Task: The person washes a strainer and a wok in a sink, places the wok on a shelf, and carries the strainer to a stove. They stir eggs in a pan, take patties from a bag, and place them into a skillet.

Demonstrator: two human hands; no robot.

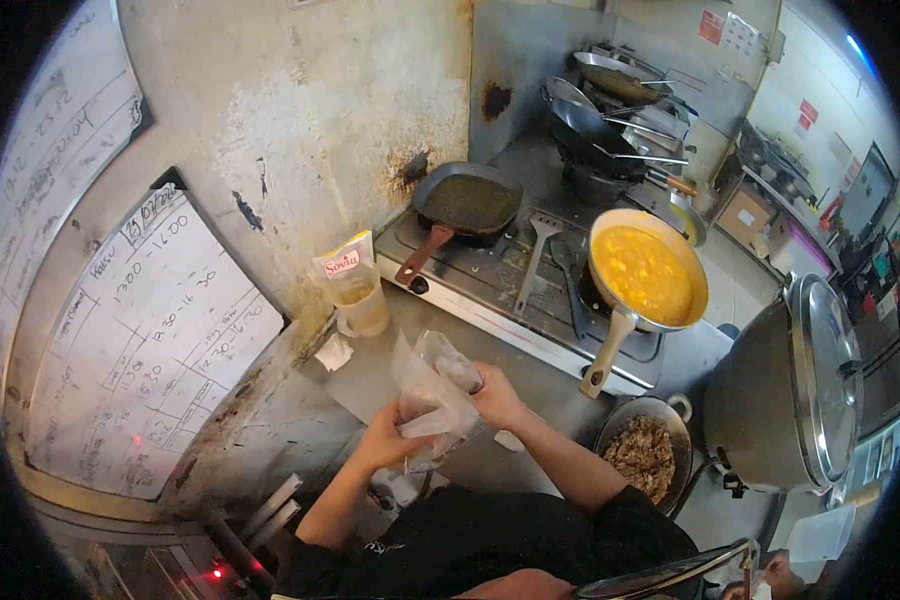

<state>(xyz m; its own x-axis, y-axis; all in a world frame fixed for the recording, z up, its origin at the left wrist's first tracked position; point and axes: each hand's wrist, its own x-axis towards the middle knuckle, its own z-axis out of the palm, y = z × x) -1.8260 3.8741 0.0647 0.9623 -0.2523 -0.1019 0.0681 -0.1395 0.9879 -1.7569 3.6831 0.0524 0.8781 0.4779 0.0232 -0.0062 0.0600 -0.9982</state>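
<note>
At far left, a whiteboard (140,350) with handwritten times leans on the wall. Next to it on the surface (300,420) stands a jug (362,308) with a Sovia pack (342,260) stuck in it.

Centre, above the surface and in front of the person's chest: a clear bag (425,385), crumpled, with something dark inside, contents unclear. Left hand (385,445) is under it, fingers pressed together, pinching the lower film. Right hand (495,395) is at the upper right edge, fingers curled, pinching the film there. The bag is off the surface and touches only the hands.

Behind it is the stove (490,290), with a black pan (467,203) at back left, a spatula (535,255) lying between the pans, and a yellow pan (645,275) full of yellow sauce. Below right are a bowl (645,455) of brown crumbly food and a big pot (780,400) with its lid on.

Step, as a judgement: working the bag's mouth, likely opening or folding it. The film is limp, so the next move calls for both pinches staying firm and the mouth kept upward to hold the contents.
</note>
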